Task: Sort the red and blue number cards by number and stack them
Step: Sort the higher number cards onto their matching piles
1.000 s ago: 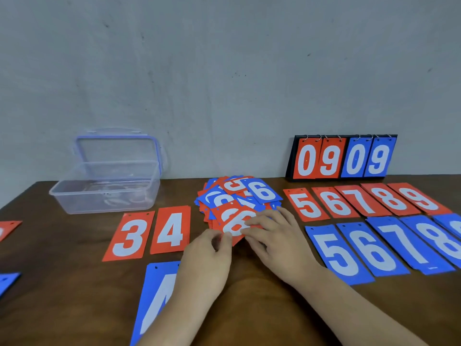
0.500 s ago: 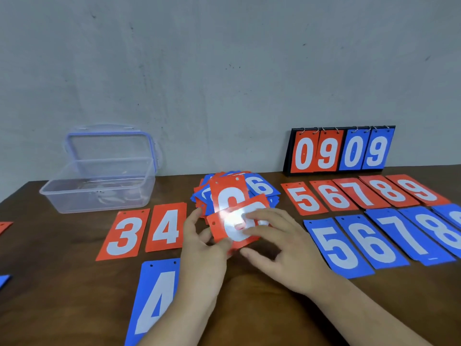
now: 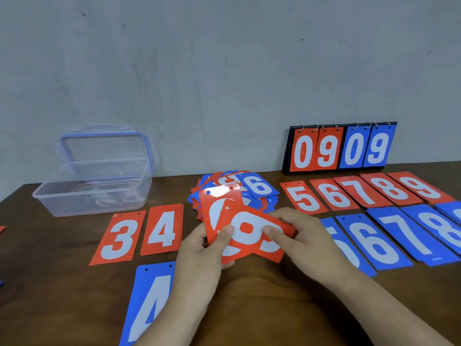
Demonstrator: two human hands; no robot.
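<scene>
Table [image 3: 249, 308] — left hand [image 3: 199, 255] grips upright red card [image 3: 217, 208], right hand [image 3: 306, 240] pinches tilted red card [image 3: 252, 236] over it

Soft even light, glare on the upper red card [image 3: 217, 192] (edges bowed).

Single view, head camera. It is worn by the person at the near side of the bench [image 3: 249, 308]. It faces forward and tilts down, looking across the bench toward the grey wall [image 3: 224, 58].

- Wall takes the upper half of frame, bench the lower.
- Wide lens: the bench's back edge drops away at far left.
- Close working range: both forearms enter from the bottom edge. Left grip [image 3: 199, 248] and right grip [image 3: 306, 236] meet just below frame centre, holding the red cards [image 3: 249, 228].
- Far limit of view: clear box [image 3: 94, 186] and flip scoreboard [image 3: 339, 148] at the back of the bench.
- Frame crops the bench at both sides and the blue 4 card [image 3: 149, 308] at the bottom.
</scene>
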